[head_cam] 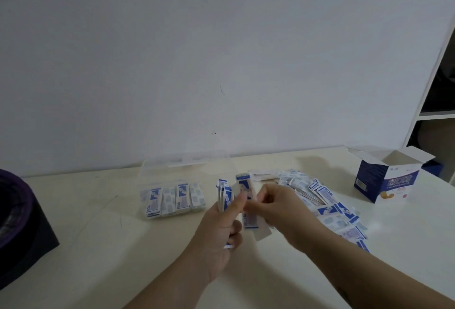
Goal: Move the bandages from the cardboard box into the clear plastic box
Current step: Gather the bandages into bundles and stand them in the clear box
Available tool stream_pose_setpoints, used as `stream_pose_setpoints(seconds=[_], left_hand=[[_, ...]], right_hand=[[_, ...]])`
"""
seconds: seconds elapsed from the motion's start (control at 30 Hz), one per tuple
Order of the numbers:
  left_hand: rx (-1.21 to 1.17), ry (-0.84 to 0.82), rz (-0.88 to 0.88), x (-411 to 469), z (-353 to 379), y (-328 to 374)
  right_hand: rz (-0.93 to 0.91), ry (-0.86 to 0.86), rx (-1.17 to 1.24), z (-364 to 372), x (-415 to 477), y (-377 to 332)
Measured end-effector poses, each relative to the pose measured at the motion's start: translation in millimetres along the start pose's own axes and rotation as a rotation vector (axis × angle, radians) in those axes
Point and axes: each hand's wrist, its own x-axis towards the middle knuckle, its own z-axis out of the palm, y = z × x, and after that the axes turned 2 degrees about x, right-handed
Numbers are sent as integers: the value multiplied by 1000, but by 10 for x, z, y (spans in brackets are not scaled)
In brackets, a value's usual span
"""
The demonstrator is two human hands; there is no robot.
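My left hand (pixel 221 230) grips a small stack of blue-and-white bandages (pixel 223 194) upright above the table. My right hand (pixel 273 204) pinches another bandage strip (pixel 247 218) right beside that stack. A loose pile of bandages (pixel 327 200) lies on the table behind and to the right of my right hand. The clear plastic box (pixel 157 175) stands open to the left, with several rows of bandages (pixel 172 199) packed along its front. The blue-and-white cardboard box (pixel 386 180) stands at the far right with its flaps open.
The cream table (pixel 98 247) runs back to a white wall. A dark object with a purple rim (pixel 17 222) sits at the left edge. A white shelf unit (pixel 433 111) stands at the far right.
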Motion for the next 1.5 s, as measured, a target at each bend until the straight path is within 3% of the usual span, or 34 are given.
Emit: stream_pose_setpoints(seconds=[0.1,0.47,0.63,0.73,0.83,0.93,1.03,1.17,1.23,1.33,1.4,1.5], left_hand=[[-1,23,46,-45,37,-10],[-169,220,78,77,-107,47],[-282,312,50,96,-140,163],[-383,268,35,123,-224,222],[-502,233,10,128,-225,226],[-557,216,-5,111,-181,245],[-563,180,-14,96,-174,256],[-548,135,-33,88,-174,270],[-551,131,-57,93,-166,282],[-531,121,-99,92,-150,290],[-487,114,-124,94,-146,278],[-406,104,-123,113,-188,261]], right_hand=[[108,-114,149,104,-23,41],[83,-315,16,80,-198,8],[70,-440,-197,-57,-303,-33],[21,-233,-314,-269,-216,-59],[-136,-71,-647,-363,-176,-49],[-264,-212,-964,-202,-288,65],[-327,-349,-1061,-33,-401,122],[-200,-496,-906,-42,-352,72],[-160,-365,-815,-137,-186,77],[-128,-120,-959,-275,129,128],[-29,-142,-1057,-293,270,157],[108,-253,-1020,-270,372,145]])
